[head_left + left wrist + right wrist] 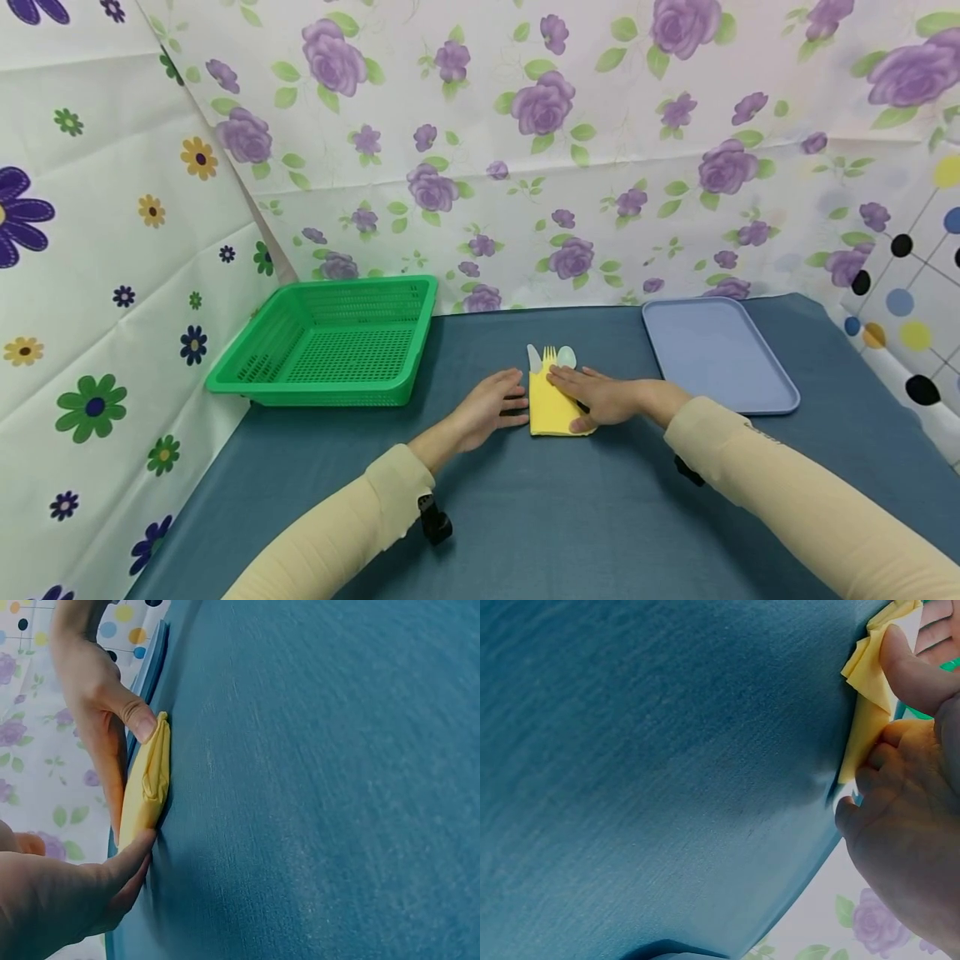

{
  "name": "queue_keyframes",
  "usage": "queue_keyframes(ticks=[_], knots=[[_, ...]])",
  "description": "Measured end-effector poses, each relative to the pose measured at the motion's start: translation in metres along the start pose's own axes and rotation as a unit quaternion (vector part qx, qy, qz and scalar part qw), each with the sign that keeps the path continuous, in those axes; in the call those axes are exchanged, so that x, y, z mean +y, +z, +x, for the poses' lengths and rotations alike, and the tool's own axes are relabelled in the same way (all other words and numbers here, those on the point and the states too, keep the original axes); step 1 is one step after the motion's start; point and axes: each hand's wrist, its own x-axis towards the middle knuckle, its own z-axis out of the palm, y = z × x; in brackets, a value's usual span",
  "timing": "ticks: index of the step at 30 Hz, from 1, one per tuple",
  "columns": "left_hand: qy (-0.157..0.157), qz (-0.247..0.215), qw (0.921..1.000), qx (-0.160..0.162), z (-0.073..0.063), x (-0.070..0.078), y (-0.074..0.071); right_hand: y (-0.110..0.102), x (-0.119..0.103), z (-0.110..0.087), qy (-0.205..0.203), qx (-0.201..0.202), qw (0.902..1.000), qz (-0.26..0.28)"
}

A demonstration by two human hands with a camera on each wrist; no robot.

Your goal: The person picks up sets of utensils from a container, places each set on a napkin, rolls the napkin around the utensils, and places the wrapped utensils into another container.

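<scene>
A folded yellow napkin [549, 410] lies on the blue-covered table. Out of its far end stick the tips of a white knife [533, 358], a yellow fork [550, 354] and a pale spoon [567, 357]; their handles are hidden inside. My right hand [603, 395] rests across the napkin's right half, fingers extended over its top, thumb down at the near right corner. Along the left edge stands my left hand [491, 410], fingers loosely extended, fingertips right at the napkin. The left wrist view shows the bundle's thick layered near edge between the two hands.
A green plastic basket [315, 387] stands at the back left of the table. Toward the back right lies a light blue tray [716, 354]. Flowered sheets [495, 208] hang behind the table and along its sides.
</scene>
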Motion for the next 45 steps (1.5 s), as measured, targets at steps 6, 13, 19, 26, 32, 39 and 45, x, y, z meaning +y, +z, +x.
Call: queue_keyframes(ticks=[6, 13, 19, 26, 32, 39, 45], knots=[[-0.021, 0.017, 0.9996, -0.007, 0.005, 0.0, 0.0, -0.004, -0.008, -0.006, -0.01, -0.003, 0.9997, 0.024], [-0.048, 0.044, 0.9979, -0.003, 0.013, 0.006, -0.001, -0.008, -0.01, -0.008, -0.011, 0.0, 0.9999, 0.011], [-0.06, 0.122, 0.99, -0.039, 0.028, 0.012, -0.002, -0.003, -0.001, -0.005, -0.014, 0.007, 0.9998, 0.013], [-0.059, 0.26, 0.9628, -0.047, 0.036, 0.019, 0.004, 0.004, 0.017, 0.0, -0.041, 0.018, 0.9974, 0.057], [-0.063, 0.28, 0.9573, -0.032, 0.035, 0.023, 0.01, -0.003, -0.005, -0.013, -0.028, 0.016, 0.9988, 0.038], [-0.075, 0.205, 0.9758, -0.018, 0.032, 0.024, 0.014, 0.004, 0.003, -0.015, -0.062, 0.042, 0.9954, 0.06], [-0.08, 0.149, 0.9853, -0.022, 0.032, 0.017, 0.015, 0.009, 0.006, -0.015, -0.069, 0.048, 0.9943, 0.066]])
